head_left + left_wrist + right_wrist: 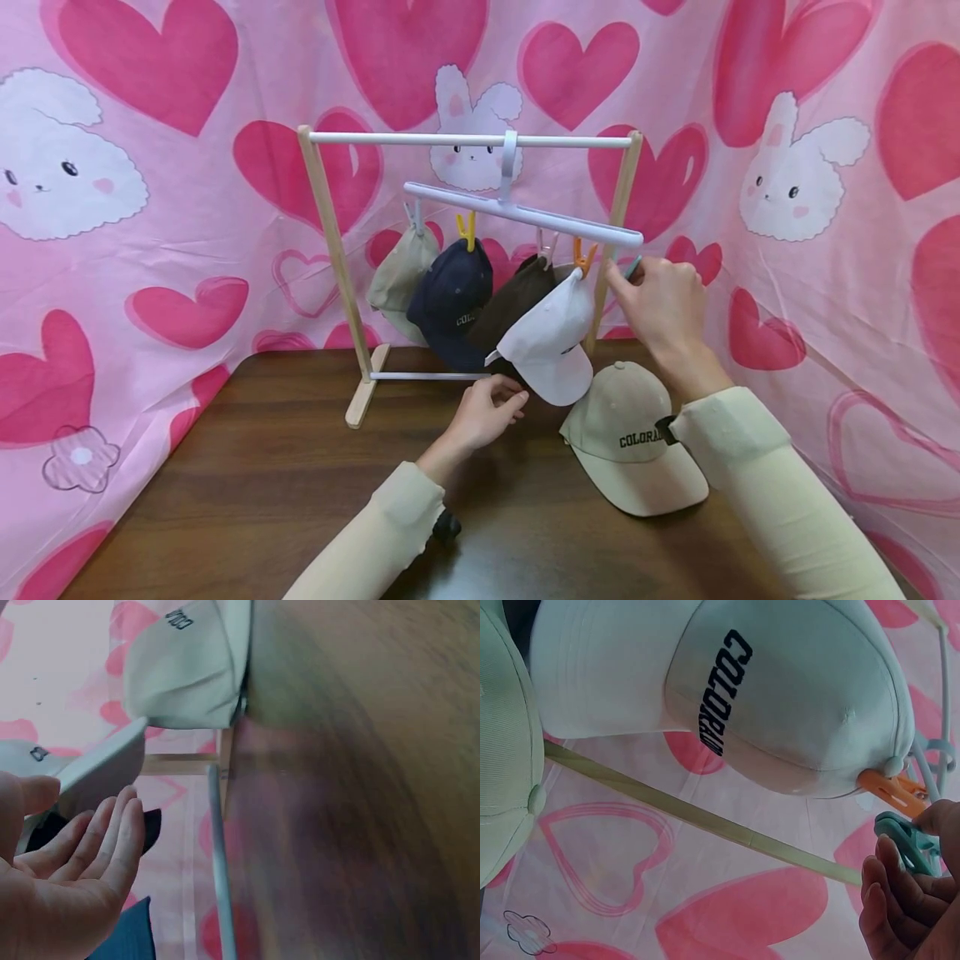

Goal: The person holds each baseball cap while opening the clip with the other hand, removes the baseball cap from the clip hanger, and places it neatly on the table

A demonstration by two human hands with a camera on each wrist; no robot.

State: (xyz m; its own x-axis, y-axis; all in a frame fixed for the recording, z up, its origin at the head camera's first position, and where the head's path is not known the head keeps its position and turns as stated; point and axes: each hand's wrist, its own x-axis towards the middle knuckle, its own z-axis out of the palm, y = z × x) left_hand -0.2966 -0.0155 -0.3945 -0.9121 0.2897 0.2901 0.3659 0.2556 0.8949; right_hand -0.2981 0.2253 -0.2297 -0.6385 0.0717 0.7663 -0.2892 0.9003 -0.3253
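My right hand (663, 304) pinches a teal clip (907, 844) between thumb and fingers, just below the right end of a white hanger (525, 212). Beside it, an orange clip (583, 254) holds a white cap (555, 333) by its crown, lettering on the front. My left hand (487, 410) is under the white cap's brim, palm up with thumb and fingers apart, nothing gripped. Further left on the hanger hang a dark brown cap (517, 304) from a pink clip, a navy cap (453, 292) from a yellow clip (467, 231) and a beige cap (402, 271).
Another beige cap (626, 417) with dark lettering sits on the wooden table (225, 483), below my right forearm. The hanger tilts down to the right from the top rail (405, 139) of a wooden-legged rack (333, 250). Pink heart-patterned cloth surrounds the table.
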